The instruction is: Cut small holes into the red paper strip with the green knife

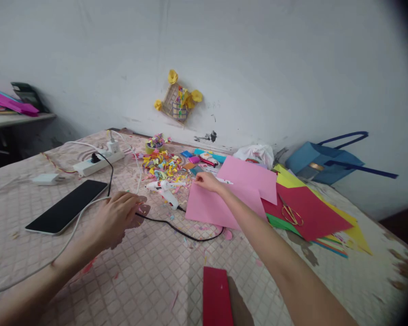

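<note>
Right of glue gun (pixel 160 185): bunching right fingers (pixel 200 178) by pink paper (pixel 207 206); left of it: curling left fingers (pixel 133 199); can't tell if either gripping

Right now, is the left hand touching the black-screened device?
Apart. The head view shows a strip of patterned tablecloth between the left hand and the black-screened device, with the white cable running through that gap.

that plain pink sheet of paper (pixel 204 206) lies flat at the hot-glue gun's three o'clock. the white hot-glue gun (pixel 170 198) rests on its side, tip toward nine o'clock, handle toward five, its black cord (pixel 177 226) curving from the sheet's near edge toward nine.
</note>
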